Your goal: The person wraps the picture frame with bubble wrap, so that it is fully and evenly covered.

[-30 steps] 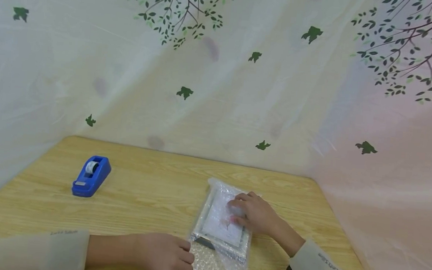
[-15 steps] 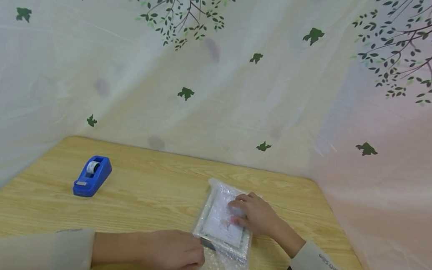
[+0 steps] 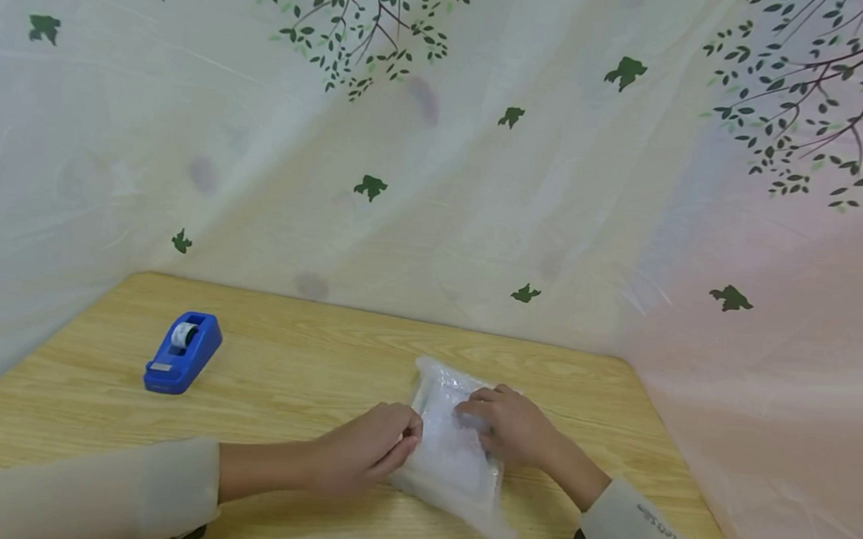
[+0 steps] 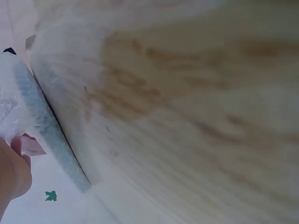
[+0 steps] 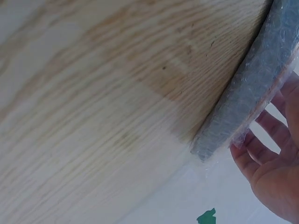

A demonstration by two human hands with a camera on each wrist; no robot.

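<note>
A flat picture frame (image 5: 247,93) lies on the table inside clear bubble wrap (image 3: 450,484); its grey side shows through the wrap in the right wrist view. The wrap's near flap is folded up over its face, which now looks whitish and hazy. My left hand (image 3: 370,449) pinches the flap's edge at the frame's left side. My right hand (image 3: 511,425) rests on the upper right of the wrapped frame, fingertips pressing its face, fingers spread and gently bent in the right wrist view.
A blue tape dispenser (image 3: 183,352) with a roll in it stands at the table's left. The wood-grain table (image 3: 282,359) is bordered by a pale curtain (image 3: 433,245) printed with leaves and branches at the back and sides.
My left hand has moved up and away from the near edge, bringing the loose bubble wrap flap over the picture frame's face. My right hand has stayed in place.
</note>
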